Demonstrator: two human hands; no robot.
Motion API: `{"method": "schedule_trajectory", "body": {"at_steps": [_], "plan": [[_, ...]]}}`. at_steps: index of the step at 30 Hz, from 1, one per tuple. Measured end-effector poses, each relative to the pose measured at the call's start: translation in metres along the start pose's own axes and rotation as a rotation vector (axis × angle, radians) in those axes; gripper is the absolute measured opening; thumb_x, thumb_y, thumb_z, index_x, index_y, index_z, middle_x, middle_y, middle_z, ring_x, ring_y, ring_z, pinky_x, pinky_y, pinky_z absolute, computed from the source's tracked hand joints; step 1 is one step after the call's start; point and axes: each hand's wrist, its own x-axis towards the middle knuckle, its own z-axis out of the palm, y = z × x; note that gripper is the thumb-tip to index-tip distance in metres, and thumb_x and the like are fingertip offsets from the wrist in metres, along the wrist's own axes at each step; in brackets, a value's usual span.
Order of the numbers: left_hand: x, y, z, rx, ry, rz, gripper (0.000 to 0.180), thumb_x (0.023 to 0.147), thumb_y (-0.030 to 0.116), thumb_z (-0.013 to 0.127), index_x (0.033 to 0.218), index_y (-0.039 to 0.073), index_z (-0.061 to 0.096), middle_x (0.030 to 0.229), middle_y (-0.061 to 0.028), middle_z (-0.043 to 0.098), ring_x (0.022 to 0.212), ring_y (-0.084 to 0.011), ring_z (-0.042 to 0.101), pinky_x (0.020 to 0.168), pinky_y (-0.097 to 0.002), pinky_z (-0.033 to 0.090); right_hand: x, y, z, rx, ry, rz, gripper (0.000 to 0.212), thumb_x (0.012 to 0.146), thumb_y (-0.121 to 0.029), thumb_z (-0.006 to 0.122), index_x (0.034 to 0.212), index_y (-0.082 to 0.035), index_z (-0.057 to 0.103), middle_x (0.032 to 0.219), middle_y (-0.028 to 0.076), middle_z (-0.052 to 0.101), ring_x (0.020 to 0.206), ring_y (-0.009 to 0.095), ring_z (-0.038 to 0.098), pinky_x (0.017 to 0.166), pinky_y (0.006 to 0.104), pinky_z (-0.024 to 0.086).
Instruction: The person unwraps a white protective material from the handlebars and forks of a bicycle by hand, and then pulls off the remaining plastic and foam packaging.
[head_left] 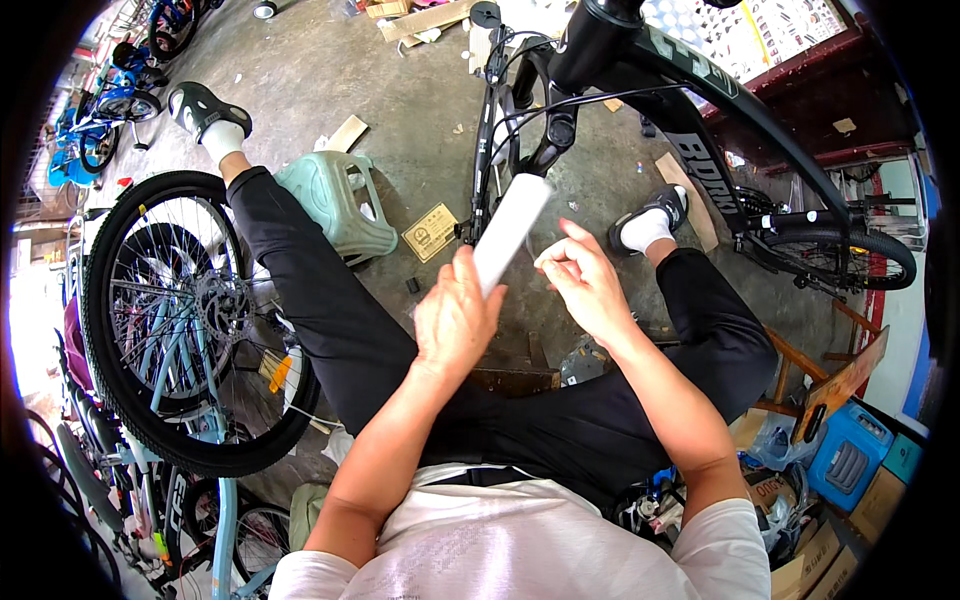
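Observation:
My left hand [453, 318] is wrapped round the lower end of a long white object [517, 222], smooth and rounded at its top, which tilts up to the right. What kind of thing it is I cannot make out. Just right of it, my right hand [588, 285] is raised with thumb and fingertips pinched together; anything between them is too small to name. Beyond both hands stands a black bicycle frame [700, 150], its front fork [560, 130] closest to the white object.
A pale green plastic stool [325, 200] stands left of the bicycle, with a brown printed card [430, 232] on the floor. At left is a large bicycle wheel [98, 330]. A blue plastic case [848, 455] and wooden stool [845, 385] sit at lower right.

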Motion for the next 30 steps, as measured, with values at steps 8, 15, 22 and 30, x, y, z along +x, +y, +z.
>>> {"method": "schedule_trajectory", "body": {"at_steps": [8,15,22,30], "plan": [[0.005,-0.04,0.001,-0.339,0.016,-0.173,0.045,0.093,0.027,0.072,0.124,0.0,0.054,0.101,-0.0205,0.07,0.084,-0.0364,0.072,0.074,-0.0429,0.054,0.003,-0.016,-0.021,0.519,-0.145,0.213,0.012,0.1,-0.012,0.059,0.1,-0.001,0.065,0.149,0.014,0.044,0.1,0.023,0.071,0.081,0.0357,0.059],[0.001,-0.035,-0.019,-1.331,-0.199,-0.433,0.034,0.1,0.034,0.069,0.114,0.009,0.052,0.084,-0.0003,0.055,0.065,-0.0098,0.055,0.056,-0.0267,0.049,0.007,-0.013,-0.03,0.796,-0.22,0.251,0.013,0.099,-0.016,0.058,0.101,-0.004,0.062,0.125,0.012,0.061,0.1,0.027,0.071,0.083,0.0404,0.059],[-0.002,-0.033,-0.025,-1.4,-0.41,-0.32,0.047,0.099,0.035,0.07,0.131,0.006,0.053,0.085,-0.0015,0.058,0.068,-0.0105,0.058,0.059,-0.0269,0.051,0.007,-0.018,-0.028,0.734,-0.313,0.159,0.014,0.099,-0.013,0.055,0.099,-0.004,0.064,0.133,0.015,0.061,0.105,0.025,0.07,0.088,0.0379,0.056],[-0.003,-0.039,-0.025,-1.513,-0.557,-0.279,0.059,0.097,0.038,0.072,0.138,0.003,0.05,0.085,-0.0026,0.058,0.067,-0.0106,0.057,0.058,-0.0261,0.05,0.005,-0.03,-0.025,0.623,-0.348,0.134,0.012,0.093,-0.01,0.053,0.09,-0.003,0.062,0.138,0.025,0.059,0.108,0.03,0.069,0.092,0.0407,0.055]]}}
